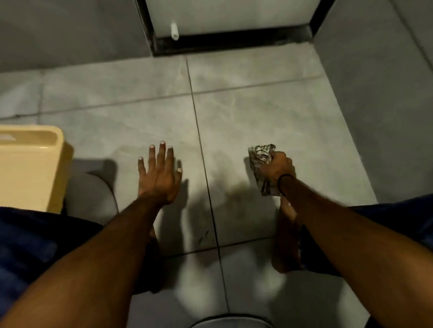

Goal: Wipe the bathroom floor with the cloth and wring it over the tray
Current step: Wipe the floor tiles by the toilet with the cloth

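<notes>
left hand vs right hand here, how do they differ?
The left hand is open with fingers spread; the right hand is fisted around the striped cloth. The left hand holds nothing; the right hand holds the cloth. Both reach over the grey tiled floor.

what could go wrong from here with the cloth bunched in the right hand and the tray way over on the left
1. The striped, crumpled cloth is balled in the right hand, far from the pale yellow plastic tray at the left; carried across, it may drip on the grey tiled floor.
2. Balled up, it probably wipes only a narrow strip.
3. The open left hand is spread over the tiles; if it takes weight on a wet patch, it could slip.
</notes>
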`<action>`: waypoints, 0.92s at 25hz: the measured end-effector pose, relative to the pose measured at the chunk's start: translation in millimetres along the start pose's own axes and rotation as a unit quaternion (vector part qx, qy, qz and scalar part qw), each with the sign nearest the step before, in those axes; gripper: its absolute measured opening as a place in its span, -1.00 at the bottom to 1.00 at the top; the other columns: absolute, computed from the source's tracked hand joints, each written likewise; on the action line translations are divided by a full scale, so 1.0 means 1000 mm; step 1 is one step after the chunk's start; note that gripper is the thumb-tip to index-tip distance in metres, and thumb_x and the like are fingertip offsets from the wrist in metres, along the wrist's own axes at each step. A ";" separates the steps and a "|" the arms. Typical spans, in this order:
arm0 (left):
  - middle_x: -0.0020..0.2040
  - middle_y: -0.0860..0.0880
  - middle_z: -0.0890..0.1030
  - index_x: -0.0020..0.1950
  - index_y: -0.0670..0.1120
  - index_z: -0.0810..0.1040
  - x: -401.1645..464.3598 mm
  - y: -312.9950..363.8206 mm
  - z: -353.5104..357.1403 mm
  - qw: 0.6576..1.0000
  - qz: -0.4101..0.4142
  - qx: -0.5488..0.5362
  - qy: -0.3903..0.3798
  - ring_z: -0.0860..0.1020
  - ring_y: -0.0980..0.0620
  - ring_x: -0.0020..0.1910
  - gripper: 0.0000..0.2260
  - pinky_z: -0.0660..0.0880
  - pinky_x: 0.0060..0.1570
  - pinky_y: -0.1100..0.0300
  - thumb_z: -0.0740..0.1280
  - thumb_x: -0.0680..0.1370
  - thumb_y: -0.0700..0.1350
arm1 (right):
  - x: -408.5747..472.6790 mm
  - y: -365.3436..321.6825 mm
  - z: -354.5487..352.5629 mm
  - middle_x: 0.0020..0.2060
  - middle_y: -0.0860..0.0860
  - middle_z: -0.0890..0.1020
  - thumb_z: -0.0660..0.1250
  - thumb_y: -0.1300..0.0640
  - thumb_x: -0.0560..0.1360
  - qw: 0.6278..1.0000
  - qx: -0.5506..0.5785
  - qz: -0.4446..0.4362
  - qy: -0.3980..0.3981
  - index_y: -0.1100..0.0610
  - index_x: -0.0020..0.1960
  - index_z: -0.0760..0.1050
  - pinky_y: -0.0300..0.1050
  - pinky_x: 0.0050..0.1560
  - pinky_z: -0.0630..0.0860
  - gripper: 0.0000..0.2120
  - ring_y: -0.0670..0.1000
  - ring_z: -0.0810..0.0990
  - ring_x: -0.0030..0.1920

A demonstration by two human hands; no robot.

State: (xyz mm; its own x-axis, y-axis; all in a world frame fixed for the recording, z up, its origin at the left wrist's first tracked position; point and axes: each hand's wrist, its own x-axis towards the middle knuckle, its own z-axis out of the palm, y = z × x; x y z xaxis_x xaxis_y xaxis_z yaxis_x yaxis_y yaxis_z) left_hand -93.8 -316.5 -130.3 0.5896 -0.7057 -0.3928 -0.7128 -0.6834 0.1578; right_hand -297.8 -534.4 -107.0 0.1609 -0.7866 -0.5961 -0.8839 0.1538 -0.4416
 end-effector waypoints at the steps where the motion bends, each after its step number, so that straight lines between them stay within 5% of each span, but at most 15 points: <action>1: 0.67 -0.08 -0.30 0.66 -0.06 -0.22 0.005 -0.003 0.017 1.000 -0.003 0.007 -0.016 -0.31 -0.13 0.63 -0.37 -0.27 0.56 -0.21 -0.06 0.68 0.14 | 0.012 0.011 0.007 0.26 0.20 0.63 0.41 -0.21 0.48 0.999 -0.034 -0.006 0.007 0.09 0.32 0.56 0.11 0.30 0.54 -0.46 0.29 0.58 0.27; 5: 0.64 -0.11 -0.38 0.64 -0.06 -0.32 0.022 -0.007 0.071 0.998 0.004 0.004 -0.062 -0.36 -0.13 0.61 -0.33 -0.29 0.56 -0.19 -0.12 0.66 0.21 | 0.043 0.044 0.037 0.22 0.29 0.60 0.33 0.15 0.53 0.975 -0.210 -0.067 0.012 0.11 0.44 0.39 0.15 0.18 0.51 -0.52 0.36 0.57 0.23; 9: 0.61 -0.12 -0.43 0.58 0.03 -0.44 0.044 -0.017 0.113 0.994 0.009 -0.027 -0.107 -0.41 -0.12 0.59 -0.32 -0.32 0.56 -0.19 -0.18 0.62 0.28 | 0.064 0.065 0.069 0.44 0.23 0.49 0.20 0.02 0.65 0.957 -0.250 -0.145 -0.024 -0.02 0.59 0.23 0.20 0.34 0.45 -0.48 0.34 0.50 0.36; 11: 0.61 -0.12 -0.46 0.61 0.04 -0.41 0.048 -0.021 0.122 0.992 0.005 -0.037 -0.120 -0.44 -0.12 0.58 -0.30 -0.31 0.56 -0.23 -0.12 0.63 0.31 | 0.057 0.071 0.086 0.65 0.17 0.11 0.13 -0.05 0.67 0.946 -0.278 -0.148 -0.076 0.00 0.66 0.02 0.29 0.55 0.19 -0.39 0.33 0.14 0.60; 13: 0.59 -0.14 -0.47 0.60 0.04 -0.41 0.057 -0.025 0.123 0.993 0.006 -0.035 -0.112 -0.45 -0.15 0.57 -0.24 -0.30 0.55 -0.27 -0.09 0.60 0.36 | 0.050 0.067 0.106 0.66 0.14 -0.24 0.12 -0.12 0.66 0.943 -0.295 -0.132 -0.074 -0.01 0.67 -0.20 0.44 0.56 -0.09 -0.27 0.35 -0.25 0.62; 15: 0.56 -0.14 -0.51 0.58 0.05 -0.46 0.055 -0.027 0.128 0.996 0.016 -0.031 -0.086 -0.46 -0.19 0.56 -0.18 -0.33 0.51 -0.30 -0.14 0.54 0.43 | 0.038 0.066 0.120 0.63 0.15 -0.35 0.13 -0.24 0.61 0.939 -0.305 -0.145 -0.060 -0.02 0.65 -0.29 0.54 0.49 -0.18 -0.17 0.37 -0.36 0.59; 18: 0.58 -0.16 -0.47 0.59 0.05 -0.44 0.069 -0.044 0.168 0.986 0.015 -0.051 -0.156 -0.45 -0.21 0.56 -0.14 -0.38 0.46 -0.30 -0.17 0.50 0.49 | 0.023 0.092 0.174 0.65 0.14 -0.26 0.12 -0.37 0.53 0.885 -0.381 -0.235 -0.126 -0.06 0.66 -0.23 0.55 0.47 -0.18 -0.11 0.38 -0.29 0.60; 20: 0.60 -0.18 -0.43 0.61 0.04 -0.41 0.053 -0.041 0.176 0.988 0.025 -0.032 -0.149 -0.44 -0.22 0.57 -0.12 -0.39 0.45 -0.31 -0.14 0.50 0.49 | -0.007 0.138 0.168 0.67 0.11 -0.03 0.15 -0.37 0.50 0.840 -0.416 -0.325 -0.125 -0.08 0.66 -0.02 0.56 0.49 0.03 -0.16 0.33 -0.11 0.63; 23: 0.55 -0.13 -0.52 0.58 0.06 -0.46 0.063 -0.043 0.174 0.989 0.019 -0.047 -0.139 -0.49 -0.19 0.54 -0.11 -0.41 0.44 -0.32 -0.14 0.48 0.50 | 0.005 0.169 0.144 0.64 0.07 0.19 0.21 -0.34 0.50 0.833 -0.395 -0.373 -0.104 -0.08 0.62 0.19 0.46 0.46 0.18 -0.24 0.27 0.07 0.63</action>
State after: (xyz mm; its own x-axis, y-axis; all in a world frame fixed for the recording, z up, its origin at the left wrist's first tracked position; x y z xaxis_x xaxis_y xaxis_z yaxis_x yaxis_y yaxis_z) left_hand -92.0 -298.4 -319.3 0.4267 -0.6615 -0.6167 -0.6866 -0.6808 0.2552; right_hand -383.1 -426.0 -281.7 0.7945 -0.3539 -0.4935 -0.5045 -0.8370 -0.2119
